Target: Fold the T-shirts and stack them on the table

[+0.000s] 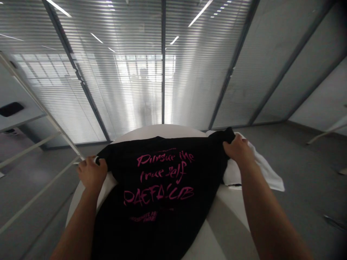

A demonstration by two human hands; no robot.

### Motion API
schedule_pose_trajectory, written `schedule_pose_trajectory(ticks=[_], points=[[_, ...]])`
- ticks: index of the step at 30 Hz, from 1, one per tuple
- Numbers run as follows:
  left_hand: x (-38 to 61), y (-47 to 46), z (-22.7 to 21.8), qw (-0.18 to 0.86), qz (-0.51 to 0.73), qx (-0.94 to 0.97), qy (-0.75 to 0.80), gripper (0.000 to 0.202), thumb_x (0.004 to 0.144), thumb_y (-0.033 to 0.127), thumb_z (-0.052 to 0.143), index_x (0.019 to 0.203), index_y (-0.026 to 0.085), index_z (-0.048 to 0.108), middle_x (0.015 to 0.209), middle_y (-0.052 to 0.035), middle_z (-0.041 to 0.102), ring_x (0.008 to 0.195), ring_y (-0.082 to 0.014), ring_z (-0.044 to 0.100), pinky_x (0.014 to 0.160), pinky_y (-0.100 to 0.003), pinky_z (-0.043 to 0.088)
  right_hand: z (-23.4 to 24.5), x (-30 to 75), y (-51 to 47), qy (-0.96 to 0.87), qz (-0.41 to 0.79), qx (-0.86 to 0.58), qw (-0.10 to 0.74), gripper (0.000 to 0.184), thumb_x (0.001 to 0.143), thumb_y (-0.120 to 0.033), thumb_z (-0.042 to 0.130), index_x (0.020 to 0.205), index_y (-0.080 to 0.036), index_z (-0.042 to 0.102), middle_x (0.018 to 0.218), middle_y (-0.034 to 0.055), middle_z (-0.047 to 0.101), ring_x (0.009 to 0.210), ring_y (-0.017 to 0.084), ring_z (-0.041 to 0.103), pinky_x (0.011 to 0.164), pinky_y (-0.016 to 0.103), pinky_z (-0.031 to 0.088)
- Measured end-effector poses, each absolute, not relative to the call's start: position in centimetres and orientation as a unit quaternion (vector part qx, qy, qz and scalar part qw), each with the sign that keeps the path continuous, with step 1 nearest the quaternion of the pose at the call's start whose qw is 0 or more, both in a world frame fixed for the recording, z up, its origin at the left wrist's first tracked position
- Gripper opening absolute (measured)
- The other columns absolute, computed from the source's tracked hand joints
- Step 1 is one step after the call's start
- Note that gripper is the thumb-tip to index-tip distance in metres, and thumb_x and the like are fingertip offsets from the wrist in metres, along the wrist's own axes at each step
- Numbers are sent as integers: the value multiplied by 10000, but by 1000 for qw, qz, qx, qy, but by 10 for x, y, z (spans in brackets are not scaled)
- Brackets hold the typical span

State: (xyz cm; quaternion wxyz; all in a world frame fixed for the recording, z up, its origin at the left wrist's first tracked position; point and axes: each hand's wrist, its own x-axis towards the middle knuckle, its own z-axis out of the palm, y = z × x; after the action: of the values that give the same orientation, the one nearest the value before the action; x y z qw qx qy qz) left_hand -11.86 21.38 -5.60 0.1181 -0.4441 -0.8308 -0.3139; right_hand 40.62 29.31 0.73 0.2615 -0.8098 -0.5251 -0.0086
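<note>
A black T-shirt [162,180] with pink lettering is spread between my two hands above a round white table [135,133]. My left hand [92,171] is closed on the shirt's upper left corner, fingers curled around the cloth. On the other side, my right hand [240,148] pinches the bunched upper right corner. The shirt's lower part hangs toward me and runs out of the bottom of the view. Beyond my right hand, a white cloth [260,171] lies on the table and droops over its edge, partly hidden by my forearm.
A pale metal frame [48,115] with bars stands at the left, close to my left hand. Behind the table rises a glass partition [141,90] with blinds. Grey floor [295,155] shows on the right, with a thin pale leg [325,130] of something there.
</note>
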Motion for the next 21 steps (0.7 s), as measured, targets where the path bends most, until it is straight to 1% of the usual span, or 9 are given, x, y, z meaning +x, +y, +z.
schedule_pose_trajectory(ticks=[1, 3, 5, 7, 10, 12, 14, 17, 21], points=[[-106, 215, -54, 139, -304, -480, -811, 415, 886, 338, 414, 1179, 106, 593, 1165, -191, 591, 1164, -348, 491, 1010, -488, 355, 11, 393, 289, -529, -37, -805, 267, 659, 856, -387, 491, 1403, -45, 362, 1280, 304, 481, 1180, 421, 484, 905, 512, 386], [-78, 217, -53, 98, -261, -610, -742, 345, 896, 343, 419, 1093, 176, 648, 1142, -120, 616, 1138, -279, 517, 1019, -407, 369, 17, 367, 280, -557, -88, -778, 277, 632, 856, -377, 500, 1418, -120, 368, 1328, 257, 454, 1225, 426, 431, 926, 548, 359], [-52, 217, -56, 40, -212, -702, -679, 358, 914, 392, 418, 1151, 240, 640, 1185, -80, 608, 1164, -251, 502, 1018, -385, 372, 20, 341, 272, -609, -133, -729, 281, 537, 868, -352, 492, 1369, -165, 446, 1355, 218, 441, 1264, 410, 380, 963, 558, 322], [-31, 215, -63, 7, -172, -743, -647, 416, 923, 444, 413, 1267, 282, 584, 1277, -76, 563, 1239, -257, 450, 1034, -409, 353, 19, 317, 266, -668, -153, -676, 270, 443, 884, -332, 478, 1300, -186, 520, 1386, 189, 424, 1293, 390, 338, 1005, 554, 278], [-15, 210, -70, -19, -106, -755, -647, 470, 912, 469, 440, 1343, 304, 528, 1343, -98, 507, 1277, -283, 414, 1037, -449, 326, 8, 285, 259, -766, -95, -600, 213, 371, 923, -329, 423, 1238, -202, 572, 1326, 157, 496, 1226, 342, 411, 1019, 519, 273], [-12, 207, -69, -28, -73, -752, -655, 453, 912, 454, 441, 1333, 317, 534, 1306, -97, 519, 1237, -284, 440, 1012, -448, 336, -6, 269, 254, -828, -22, -540, 151, 400, 943, -377, 402, 1282, -226, 550, 1285, 135, 536, 1177, 316, 460, 998, 494, 313], [-11, 205, -65, -23, -57, -751, -657, 433, 919, 433, 423, 1320, 319, 541, 1249, -95, 537, 1183, -279, 468, 974, -438, 356, -25, 257, 250, -865, 39, -493, 82, 460, 933, -453, 426, 1337, -253, 515, 1294, 128, 537, 1184, 326, 465, 985, 505, 335], [-9, 203, -59, 4, -42, -757, -652, 427, 920, 422, 407, 1303, 301, 552, 1183, -110, 550, 1115, -288, 495, 914, -440, 383, -49, 248, 245, -879, 80, -470, 15, 560, 898, -501, 479, 1402, -257, 460, 1399, 152, 454, 1282, 383, 385, 1009, 560, 312], [-5, 200, -59, 31, -31, -760, -648, 427, 904, 427, 420, 1279, 280, 560, 1122, -119, 560, 1045, -308, 516, 848, -453, 409, -58, 249, 247, -878, 104, -467, -1, 632, 872, -495, 513, 1441, -241, 408, 1489, 165, 342, 1360, 422, 284, 1042, 592, 276]])
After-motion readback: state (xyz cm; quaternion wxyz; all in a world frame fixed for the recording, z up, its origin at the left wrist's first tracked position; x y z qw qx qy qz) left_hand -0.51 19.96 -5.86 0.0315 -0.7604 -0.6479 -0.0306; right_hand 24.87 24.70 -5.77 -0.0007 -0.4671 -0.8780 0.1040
